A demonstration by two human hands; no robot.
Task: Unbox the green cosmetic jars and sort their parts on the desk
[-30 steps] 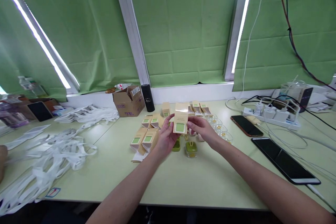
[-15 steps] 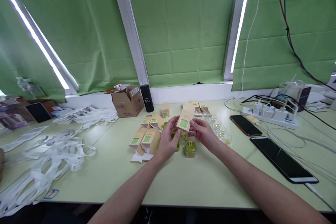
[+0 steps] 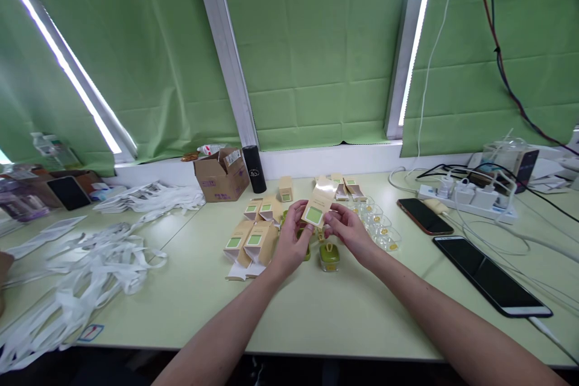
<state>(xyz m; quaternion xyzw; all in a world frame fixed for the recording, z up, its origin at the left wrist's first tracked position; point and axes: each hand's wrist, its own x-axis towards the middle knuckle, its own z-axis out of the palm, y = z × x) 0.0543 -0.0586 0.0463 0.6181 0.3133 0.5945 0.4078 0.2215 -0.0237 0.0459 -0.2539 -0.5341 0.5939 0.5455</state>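
Observation:
Both hands grip a small tan paper box [image 3: 321,199] with a green square on its lower end, raised above the table. My left hand [image 3: 293,240] pinches its left edge; my right hand [image 3: 348,228] is closed at the right edge. Below it stands a clear jar with a green lid [image 3: 329,257], with more green lids partly hidden behind my left hand. Left of my hands, several tan boxes [image 3: 261,240] stand with white flaps open. Several clear containers [image 3: 382,230] are grouped beyond my right hand.
White straps [image 3: 104,265] lie heaped at left. A cardboard box [image 3: 221,176] and a black bottle [image 3: 254,169] stand at the back. Two phones [image 3: 491,277] [image 3: 425,216], cables and a power strip [image 3: 468,200] occupy the right side.
The held box has tilted slightly, and light now glints on its upper end. My hands keep nearly the same place.

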